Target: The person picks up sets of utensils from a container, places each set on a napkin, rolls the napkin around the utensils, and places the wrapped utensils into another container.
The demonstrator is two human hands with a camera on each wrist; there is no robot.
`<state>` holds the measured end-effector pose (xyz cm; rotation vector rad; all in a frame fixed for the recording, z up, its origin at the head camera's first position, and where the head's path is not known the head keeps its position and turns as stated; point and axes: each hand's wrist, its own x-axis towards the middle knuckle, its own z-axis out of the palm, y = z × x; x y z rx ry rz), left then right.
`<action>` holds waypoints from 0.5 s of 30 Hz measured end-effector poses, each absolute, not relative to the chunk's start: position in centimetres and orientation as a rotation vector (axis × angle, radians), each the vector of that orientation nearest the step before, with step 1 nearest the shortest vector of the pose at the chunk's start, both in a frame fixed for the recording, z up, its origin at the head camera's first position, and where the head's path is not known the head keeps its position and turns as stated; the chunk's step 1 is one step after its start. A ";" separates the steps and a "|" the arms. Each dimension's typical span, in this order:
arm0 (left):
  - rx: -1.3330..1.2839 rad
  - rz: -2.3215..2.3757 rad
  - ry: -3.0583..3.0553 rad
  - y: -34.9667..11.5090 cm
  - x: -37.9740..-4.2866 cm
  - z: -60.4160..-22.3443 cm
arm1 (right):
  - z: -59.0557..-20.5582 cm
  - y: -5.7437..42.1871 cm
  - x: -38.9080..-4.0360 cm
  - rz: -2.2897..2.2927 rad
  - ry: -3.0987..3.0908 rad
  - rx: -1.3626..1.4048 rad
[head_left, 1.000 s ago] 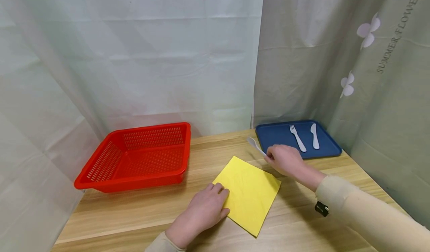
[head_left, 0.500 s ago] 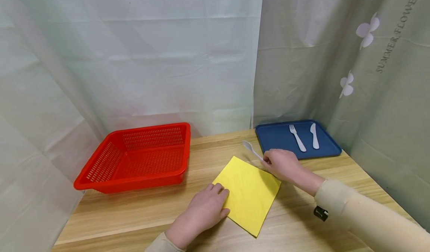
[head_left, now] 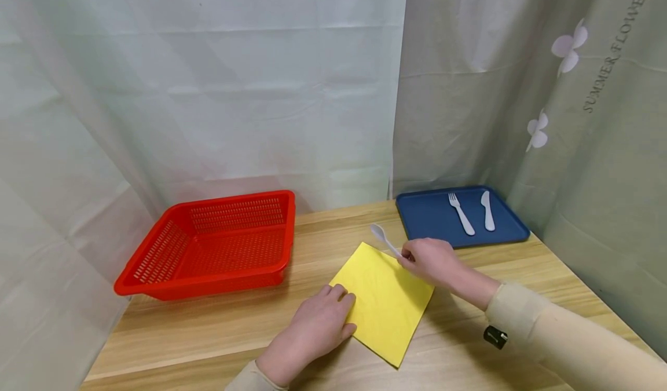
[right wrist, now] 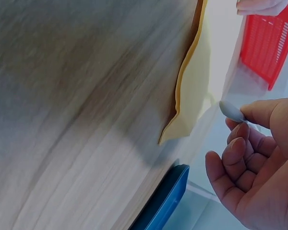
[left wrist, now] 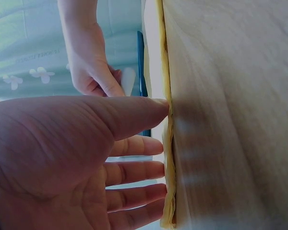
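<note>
A folded yellow napkin (head_left: 388,318) lies flat on the wooden table, turned at an angle. My left hand (head_left: 315,324) rests its fingertips and thumb on the napkin's left side; in the left wrist view the fairly straight fingers (left wrist: 134,170) touch its layered edge. Over the napkin's far corner, my right hand (head_left: 429,259) pinches a white spoon (head_left: 384,238) by the handle, bowl pointing away to the left. The right wrist view shows the handle end (right wrist: 232,111) between thumb and index finger, above the napkin, with the other fingers curled.
At the back right, a blue tray (head_left: 424,214) bears a white fork (head_left: 461,214) and a white knife (head_left: 487,211). A red perforated basket (head_left: 224,280) stands at the back left. Curtains (head_left: 250,90) hang behind and at both sides of the table.
My right hand has moved left and slightly nearer with the spoon, from beside the tray to over the napkin's far corner. My left hand has stayed in place.
</note>
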<state>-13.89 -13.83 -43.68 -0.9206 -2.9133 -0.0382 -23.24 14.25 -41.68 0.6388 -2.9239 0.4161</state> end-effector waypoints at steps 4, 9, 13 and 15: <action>-0.921 -0.037 -2.913 -13.8 -13.9 -43.7 | -41.7 13.9 -23.0 0.437 -2.941 0.654; -0.921 -0.039 -2.918 -13.8 -13.9 -43.6 | -41.8 13.5 -22.7 0.465 -2.959 0.660; -0.919 -0.039 -2.913 -13.8 -13.8 -43.6 | -41.9 13.1 -22.4 0.482 -2.976 0.667; -0.920 -0.038 -2.909 -13.8 -13.8 -43.6 | -42.0 13.0 -22.3 0.487 -2.984 0.669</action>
